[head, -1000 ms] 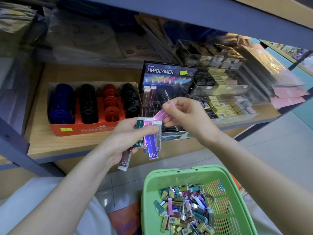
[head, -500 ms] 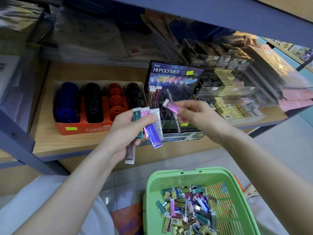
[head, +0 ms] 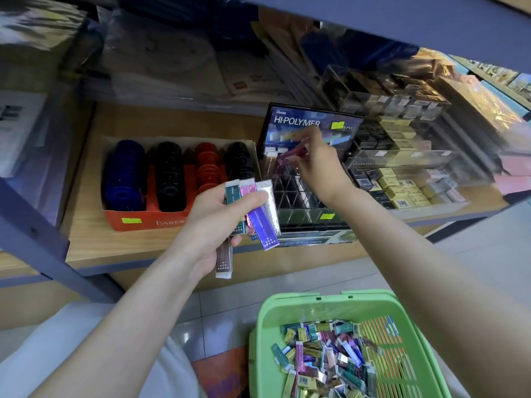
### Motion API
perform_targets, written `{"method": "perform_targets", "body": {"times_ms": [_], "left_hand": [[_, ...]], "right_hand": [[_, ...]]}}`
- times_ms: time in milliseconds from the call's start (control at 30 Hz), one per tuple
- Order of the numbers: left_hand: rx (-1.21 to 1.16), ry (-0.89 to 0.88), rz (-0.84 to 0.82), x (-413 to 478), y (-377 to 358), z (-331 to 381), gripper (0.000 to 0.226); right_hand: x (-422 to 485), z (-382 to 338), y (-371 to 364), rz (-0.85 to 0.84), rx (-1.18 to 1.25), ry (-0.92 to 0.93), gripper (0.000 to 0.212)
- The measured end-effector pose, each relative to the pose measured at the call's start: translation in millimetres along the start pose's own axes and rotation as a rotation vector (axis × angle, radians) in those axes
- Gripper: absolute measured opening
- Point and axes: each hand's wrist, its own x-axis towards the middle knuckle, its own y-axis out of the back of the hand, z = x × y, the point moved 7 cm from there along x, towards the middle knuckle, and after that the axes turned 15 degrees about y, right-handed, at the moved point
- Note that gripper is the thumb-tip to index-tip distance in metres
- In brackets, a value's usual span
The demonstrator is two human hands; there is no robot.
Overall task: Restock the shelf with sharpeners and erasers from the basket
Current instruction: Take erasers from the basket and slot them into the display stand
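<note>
My left hand (head: pixel 218 222) grips a fan of several slim erasers (head: pixel 263 214) in teal, pink, purple, silver and brown sleeves, held in front of the shelf edge. My right hand (head: pixel 316 165) pinches a single pink eraser (head: pixel 290 156) over the back left cells of the black Hi-Polymer display box (head: pixel 304 196), whose triangular cells look mostly bare. A green basket (head: pixel 287 311) on the floor at the bottom right holds a heap of many more erasers (head: pixel 324 360).
An orange cardboard tray (head: pixel 129 222) with blue, black and red round sharpeners sits left of the display box. Clear bins of small boxed erasers (head: pixel 402 191) stand to its right. The wooden shelf board (head: pixel 86 239) and a blue upper shelf beam (head: pixel 402 21) frame the space.
My right hand carried the pink eraser from beside my left hand up and back to the display box's rear cells. My left hand stayed in place with its bundle.
</note>
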Motion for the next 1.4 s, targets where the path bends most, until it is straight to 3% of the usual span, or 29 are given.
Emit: {"method": "perform_targets", "body": {"times_ms": [133,267,400,500,600,800,933,1033,1100,1167,1233,1400], "left_hand": [[-0.006,0.002,-0.008,1,1,1,0.005],[-0.023,0.009,0.0,3,2,1,0.005],[-0.038,0.007,0.008,5,1,1,0.006],[-0.042,0.003,0.006,4,-1,2,0.007],[-0.051,0.002,0.009,4,-2,2,0.007],[-0.043,-0.006,0.0,2,-8,3,0.005],[-0.056,0.001,0.011,3,-11,2,0.005],[-0.072,-0.003,0.03,5,-11,2,0.005],[-0.074,-0.005,0.041,6,-12,2,0.004],[-0.066,-0.004,0.038,5,-15,1,0.002],[-0.06,-0.006,0.031,4,-18,0,0.002],[-0.076,-0.021,0.036,-1,-21,1,0.005]], "right_hand": [[3,0,-5,-0.173,-0.144,0.092,0.031],[14,-1,0,-0.253,-0.209,0.176,0.019],[17,-9,2,-0.186,-0.222,0.21,0.027],[17,-9,2,-0.111,-0.175,0.199,0.019],[11,-10,-7,-0.145,-0.221,0.213,0.014],[12,0,-8,-0.041,-0.265,0.119,0.031],[5,-12,2,-0.005,-0.31,0.156,0.019],[-15,-33,16,0.079,-0.06,0.055,0.019],[-37,-45,10,-0.026,0.188,-0.061,0.026],[-58,-57,0,-0.142,0.352,-0.09,0.019],[-70,-57,-4,-0.143,0.507,-0.123,0.008],[-80,-44,6,-0.054,0.671,-0.234,0.006]]}}
